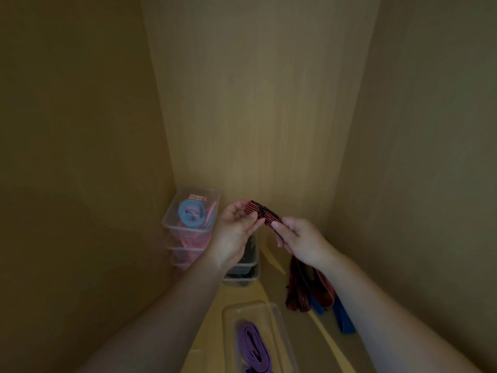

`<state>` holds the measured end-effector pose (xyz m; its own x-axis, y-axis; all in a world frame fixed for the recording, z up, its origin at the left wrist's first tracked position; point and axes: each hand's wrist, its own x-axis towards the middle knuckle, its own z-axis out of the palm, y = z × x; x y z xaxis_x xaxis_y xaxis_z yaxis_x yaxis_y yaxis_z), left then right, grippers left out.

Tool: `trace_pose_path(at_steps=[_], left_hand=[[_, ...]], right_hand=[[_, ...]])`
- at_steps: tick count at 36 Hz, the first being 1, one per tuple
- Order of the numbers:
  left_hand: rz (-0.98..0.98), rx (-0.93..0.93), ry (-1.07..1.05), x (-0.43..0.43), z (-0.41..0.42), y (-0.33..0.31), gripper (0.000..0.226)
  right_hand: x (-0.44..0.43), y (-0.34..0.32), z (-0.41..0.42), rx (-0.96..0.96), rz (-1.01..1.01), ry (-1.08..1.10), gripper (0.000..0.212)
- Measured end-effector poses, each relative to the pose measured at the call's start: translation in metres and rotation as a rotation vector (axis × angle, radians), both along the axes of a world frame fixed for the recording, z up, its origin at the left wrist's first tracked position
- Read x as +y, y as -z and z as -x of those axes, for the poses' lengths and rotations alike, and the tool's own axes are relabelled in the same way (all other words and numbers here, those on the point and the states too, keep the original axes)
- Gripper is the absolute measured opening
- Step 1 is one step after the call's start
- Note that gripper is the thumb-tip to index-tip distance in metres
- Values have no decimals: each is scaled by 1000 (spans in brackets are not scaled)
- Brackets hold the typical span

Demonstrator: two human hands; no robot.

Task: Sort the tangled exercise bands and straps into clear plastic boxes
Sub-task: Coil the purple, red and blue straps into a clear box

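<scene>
Wooden cupboard walls (255,103) are seen on three sides, with a stack of clear boxes (168,219) in the back left corner, blue and pink bands (191,212) coiled in the top one, and a darker-filled stack (246,267) partly hidden behind the left wrist. Nearer, a purple strap (252,343) is laid in an open clear box (281,335), and a heap of red-black and blue straps (295,294) is left on the shelf under the right wrist. The striped strap (259,211) is held above it all, each end pinched in a closed grip by the left hand (236,227) and right hand (301,238).
</scene>
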<state>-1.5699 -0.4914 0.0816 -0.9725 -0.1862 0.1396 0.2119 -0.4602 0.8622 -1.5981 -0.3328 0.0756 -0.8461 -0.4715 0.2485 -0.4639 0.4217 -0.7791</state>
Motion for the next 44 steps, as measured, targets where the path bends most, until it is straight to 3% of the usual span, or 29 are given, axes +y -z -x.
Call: trace_pose_path(at_steps=[6, 9, 11, 15, 18, 28, 34, 40, 44], left_hand=[[385, -148, 1, -9, -10, 0, 4], [749, -221, 78, -19, -11, -2, 30], [896, -230, 182, -24, -12, -3, 32], [643, -278, 407, -27, -11, -5, 12], [666, -284, 493, -28, -15, -4, 17], [564, -204, 266, -5, -19, 12, 17], [434, -192, 132, -3, -15, 20, 17], [348, -171, 64, -2, -11, 26, 15], [243, -155, 33, 2, -9, 27, 26]], right_hand=[[11, -8, 4, 81, -267, 17, 36], [16, -12, 6, 178, -403, -44, 33], [16, -15, 5, 235, -478, -102, 31], [8, -20, 3, 357, -566, -165, 29], [5, -18, 1, 396, -567, -205, 26], [-7, -9, -8, 192, -246, -66, 24], [-7, -1, -15, 119, -203, -118, 39], [-10, 12, -16, 85, -161, -74, 39], [-15, 20, -14, 46, -161, -12, 36]])
